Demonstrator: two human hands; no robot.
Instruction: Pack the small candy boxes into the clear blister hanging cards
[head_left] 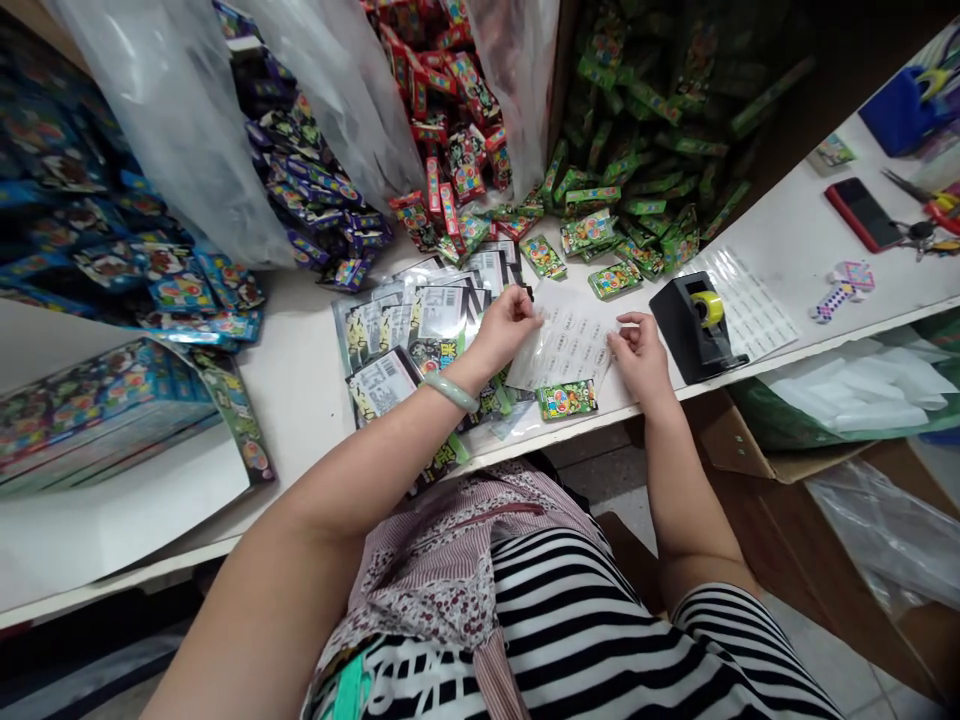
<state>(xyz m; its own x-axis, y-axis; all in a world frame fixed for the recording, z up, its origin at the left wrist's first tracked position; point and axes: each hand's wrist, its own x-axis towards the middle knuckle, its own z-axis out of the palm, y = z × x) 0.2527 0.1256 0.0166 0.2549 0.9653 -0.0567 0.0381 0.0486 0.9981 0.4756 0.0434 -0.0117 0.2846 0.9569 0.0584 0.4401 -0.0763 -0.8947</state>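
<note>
A white sheet of small oval stickers [571, 345] printed in black lies between my two hands. At its upper left edge, the thumb and fingers of my left hand [504, 328] are pinched on it. My right hand [643, 362] pinches the right edge of the same sheet, with its fingers bent. Just below the sheet, near the table's front edge, is a small green candy box [568, 400]. Under my left wrist, which wears a pale green bangle [451, 392], lie several clear plastic packets with printed cards [384, 385].
A black tape dispenser [694, 325] stands right of my right hand, partly over another sticker sheet [750, 310]. Piles of green boxes [637, 180], red boxes [457, 110] and purple boxes [315, 190] fill the back. Further right lie a red-cased phone [864, 214] and scissors [941, 205].
</note>
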